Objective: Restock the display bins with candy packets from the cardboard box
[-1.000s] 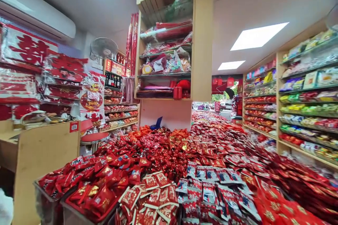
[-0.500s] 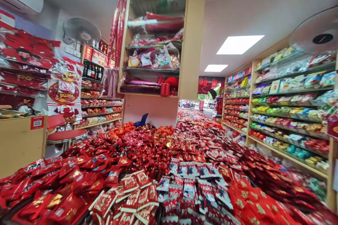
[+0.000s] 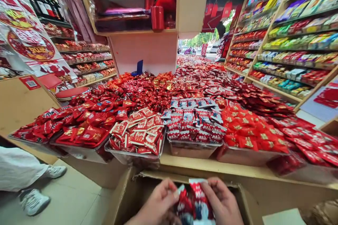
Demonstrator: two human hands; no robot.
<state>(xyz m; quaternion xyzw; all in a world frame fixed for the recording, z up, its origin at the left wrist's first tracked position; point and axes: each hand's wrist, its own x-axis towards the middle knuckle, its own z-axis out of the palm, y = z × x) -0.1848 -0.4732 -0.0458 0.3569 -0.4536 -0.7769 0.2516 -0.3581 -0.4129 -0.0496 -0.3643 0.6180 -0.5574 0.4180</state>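
Observation:
At the bottom centre, over an open cardboard box [image 3: 124, 195], my left hand [image 3: 163, 202] pinches the pale top edge of a red packet [image 3: 185, 202]. Just beside it, my right hand [image 3: 224, 200] grips a red and white packet [image 3: 201, 200] with a dark picture on it, thumb on its front. The two packets are side by side, close together. Beyond the box, a clear bin of red and white packets [image 3: 195, 135] stands between a bin of cream-edged red packets [image 3: 139, 130] and one of bright red packets [image 3: 248, 130].
A person's light trousers [image 3: 18, 165] and grey shoes [image 3: 34, 202] show at the lower left. Heaped red packets [image 3: 155, 88] stretch back under a hanging cabinet [image 3: 194, 3]. Stocked shelves [image 3: 298, 42] line the right. A red stool [image 3: 71, 93] stands at left.
The view has tilted down, bringing the front row of bins, the cardboard box and the person's legs into sight. Both my hands are now in view with packets in them.

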